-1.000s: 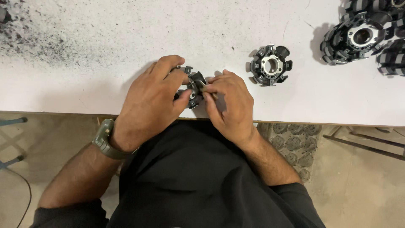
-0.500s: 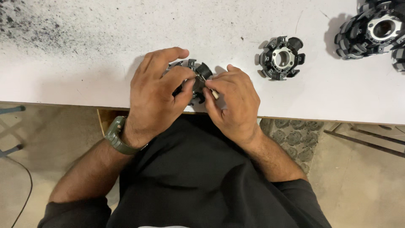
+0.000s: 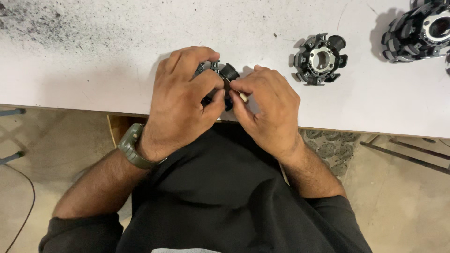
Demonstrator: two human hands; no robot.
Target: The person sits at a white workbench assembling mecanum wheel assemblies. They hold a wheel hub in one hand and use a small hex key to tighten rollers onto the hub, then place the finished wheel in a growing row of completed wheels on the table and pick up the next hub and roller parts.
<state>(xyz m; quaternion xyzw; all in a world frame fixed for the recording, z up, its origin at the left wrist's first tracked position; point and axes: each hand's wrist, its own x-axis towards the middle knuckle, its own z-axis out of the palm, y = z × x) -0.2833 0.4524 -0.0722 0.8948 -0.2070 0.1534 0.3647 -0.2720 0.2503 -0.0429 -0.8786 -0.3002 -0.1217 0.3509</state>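
Observation:
My left hand (image 3: 185, 100) grips a black round wheel hub with small rollers (image 3: 220, 71) just above the near edge of the white table (image 3: 93, 70). Most of the hub is hidden under my fingers. My right hand (image 3: 267, 105) pinches at the hub's right side, thumb and forefinger closed on a small black roller (image 3: 229, 72), with a pale bit showing by the fingertips. The two hands touch over the part. A grey-green watch (image 3: 133, 147) sits on my left wrist.
A second black roller hub (image 3: 320, 59) lies on the table to the right. Larger assembled black roller wheels (image 3: 422, 30) sit at the far right corner. Dark dust speckles the table's top left (image 3: 28, 23). Below the table edge are my dark shirt and the floor.
The view has shifted, so the hands and parts sit slightly higher and further right in frame. My fingers keep working at the same hub; the grip looks the same.

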